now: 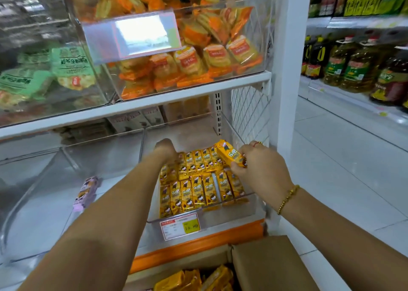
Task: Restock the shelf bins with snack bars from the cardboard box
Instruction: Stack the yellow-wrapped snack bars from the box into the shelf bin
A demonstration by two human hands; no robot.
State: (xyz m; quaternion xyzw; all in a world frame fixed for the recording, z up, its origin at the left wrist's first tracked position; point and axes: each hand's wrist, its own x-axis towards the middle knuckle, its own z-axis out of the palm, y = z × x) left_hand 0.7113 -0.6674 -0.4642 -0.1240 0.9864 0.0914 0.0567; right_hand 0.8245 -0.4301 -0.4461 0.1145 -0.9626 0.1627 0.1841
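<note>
Left hand (pixel 166 149): we see it reaching deep into the clear bin (pixel 231 211), at the back row of stocked bars (pixel 194 191); its fingers are hidden, so we cannot tell its grip.
Right hand (pixel 260 169): pinches one tilted yellow snack bar (pixel 229 153), above the bin's right rear rows.
Hand spacing: we find the hands apart, one at each side of the bin.
Bin contents: yellow bars in rows; price tag (pixel 180 225) on the front wall.
Cardboard box (pixel 265 266): below the shelf edge, open, with more yellow bars (pixel 194 279) inside.
Left bin: one purple bar (pixel 86 193).
</note>
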